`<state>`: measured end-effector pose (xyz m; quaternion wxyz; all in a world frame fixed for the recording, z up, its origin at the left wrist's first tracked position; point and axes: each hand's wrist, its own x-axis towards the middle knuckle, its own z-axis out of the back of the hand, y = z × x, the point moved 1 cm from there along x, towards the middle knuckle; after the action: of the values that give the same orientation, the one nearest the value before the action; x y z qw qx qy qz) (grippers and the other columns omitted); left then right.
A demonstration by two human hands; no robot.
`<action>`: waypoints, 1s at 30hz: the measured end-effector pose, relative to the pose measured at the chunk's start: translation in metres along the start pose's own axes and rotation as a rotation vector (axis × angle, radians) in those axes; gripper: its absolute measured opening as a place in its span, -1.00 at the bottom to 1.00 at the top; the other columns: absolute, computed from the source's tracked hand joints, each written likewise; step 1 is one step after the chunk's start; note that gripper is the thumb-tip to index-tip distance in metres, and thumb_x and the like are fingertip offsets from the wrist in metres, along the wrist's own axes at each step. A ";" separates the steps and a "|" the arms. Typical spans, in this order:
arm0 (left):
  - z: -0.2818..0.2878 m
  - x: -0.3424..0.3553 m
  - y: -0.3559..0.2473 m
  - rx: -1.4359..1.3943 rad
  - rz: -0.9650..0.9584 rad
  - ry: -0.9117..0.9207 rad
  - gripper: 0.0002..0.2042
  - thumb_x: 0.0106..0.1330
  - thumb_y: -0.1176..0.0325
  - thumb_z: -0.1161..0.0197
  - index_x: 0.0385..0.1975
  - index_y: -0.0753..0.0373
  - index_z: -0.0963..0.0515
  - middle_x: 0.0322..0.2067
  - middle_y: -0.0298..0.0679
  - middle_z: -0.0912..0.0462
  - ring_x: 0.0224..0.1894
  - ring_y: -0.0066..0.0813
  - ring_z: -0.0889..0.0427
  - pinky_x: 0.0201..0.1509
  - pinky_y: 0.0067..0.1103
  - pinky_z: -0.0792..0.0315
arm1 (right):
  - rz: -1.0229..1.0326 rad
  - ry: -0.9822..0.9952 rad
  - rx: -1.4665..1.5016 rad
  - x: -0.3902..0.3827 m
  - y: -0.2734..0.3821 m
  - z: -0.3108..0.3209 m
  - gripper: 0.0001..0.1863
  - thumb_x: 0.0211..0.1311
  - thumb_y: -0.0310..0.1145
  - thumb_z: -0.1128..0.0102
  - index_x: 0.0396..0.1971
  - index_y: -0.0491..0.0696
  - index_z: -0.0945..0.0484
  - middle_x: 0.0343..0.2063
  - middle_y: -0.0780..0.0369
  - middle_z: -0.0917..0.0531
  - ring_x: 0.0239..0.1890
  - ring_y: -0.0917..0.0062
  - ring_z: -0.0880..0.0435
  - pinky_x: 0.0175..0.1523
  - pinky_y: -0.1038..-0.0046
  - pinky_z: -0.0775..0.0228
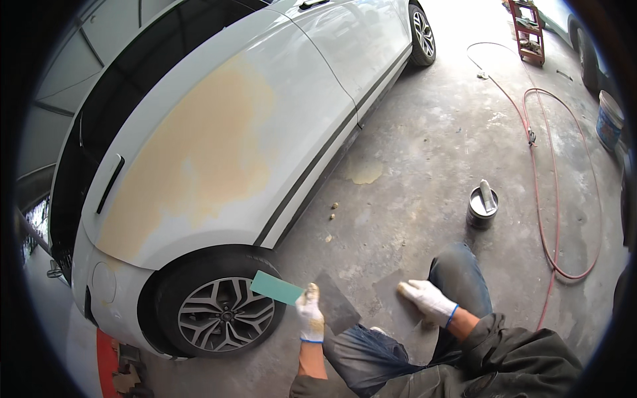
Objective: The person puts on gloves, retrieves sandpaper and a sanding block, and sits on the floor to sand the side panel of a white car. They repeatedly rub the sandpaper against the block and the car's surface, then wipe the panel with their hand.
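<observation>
My left hand [310, 314], in a white work glove with a blue cuff, closes around a flat teal-green rectangular strip [275, 288] that juts out in front of the car's rear wheel. Right beside this hand is a dark grey square sheet [337, 306]; whether the fingers touch it I cannot tell. My right hand [428, 302], gloved the same way, is closed near my knee on a thin grey sheet [393, 290] at its fingertips. To the left, the white car's rear door and quarter panel [292, 126] carry a broad beige patch [206, 142].
The car's rear wheel [225, 317] is beside my left hand. A dark can [482, 209] with a pale tube-like object on top stands beyond my knee. Red hose [557, 262] loops over the concrete floor at right, near a bucket [608, 123] and a red rack [527, 33].
</observation>
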<state>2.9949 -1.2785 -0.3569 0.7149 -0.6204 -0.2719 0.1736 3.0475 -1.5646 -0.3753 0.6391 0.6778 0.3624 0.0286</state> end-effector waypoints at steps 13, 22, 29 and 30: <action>-0.082 -0.029 0.098 -0.664 0.663 0.214 -0.67 0.44 0.30 0.02 0.10 0.34 -0.39 -0.10 -0.17 -0.60 -0.12 -0.31 -0.62 0.00 -0.43 -0.55 | 0.485 -0.066 -0.612 0.046 0.054 -0.022 -0.55 0.37 0.00 0.06 -0.34 -0.13 -0.54 -0.44 -0.07 -0.60 -0.31 -0.03 -0.59 -0.25 0.14 -0.40; -0.066 -0.015 0.055 -0.561 0.738 -0.142 -0.68 0.46 0.11 0.04 -0.25 0.27 -0.48 -0.42 -0.26 -0.55 -0.46 -0.50 -0.51 -0.47 -0.56 -0.43 | 0.402 0.135 -0.609 0.038 0.039 -0.067 -0.51 0.34 0.06 0.07 -0.18 -0.09 -0.58 -0.37 -0.04 -0.64 -0.26 0.02 -0.61 -0.15 0.16 -0.42; 0.049 0.051 0.004 -0.761 0.385 0.223 -0.46 0.47 -0.11 0.17 -0.60 0.17 -0.48 -0.73 -0.32 -0.39 -0.76 -0.48 -0.25 -0.72 -0.53 -0.17 | 0.552 0.349 -0.140 -0.027 -0.009 -0.135 -0.60 0.36 -0.03 -0.02 -0.39 -0.12 -0.50 -0.51 0.03 -0.57 -0.40 0.10 -0.58 -0.28 0.20 -0.38; 0.047 0.049 -0.004 -0.829 0.408 0.399 -0.49 0.48 -0.05 0.12 -0.56 0.22 -0.50 -0.66 -0.30 -0.48 -0.72 -0.46 -0.33 -0.69 -0.53 -0.24 | 0.574 0.179 -0.147 -0.026 -0.008 -0.129 -0.60 0.35 -0.03 -0.03 -0.42 -0.10 -0.47 -0.54 0.04 -0.54 -0.44 0.11 -0.55 -0.31 0.20 -0.37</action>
<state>3.0050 -1.2135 -0.3406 0.3976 -0.9139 -0.0493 0.0655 2.9601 -1.4698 -0.3478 0.6178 0.6992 0.2079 0.2936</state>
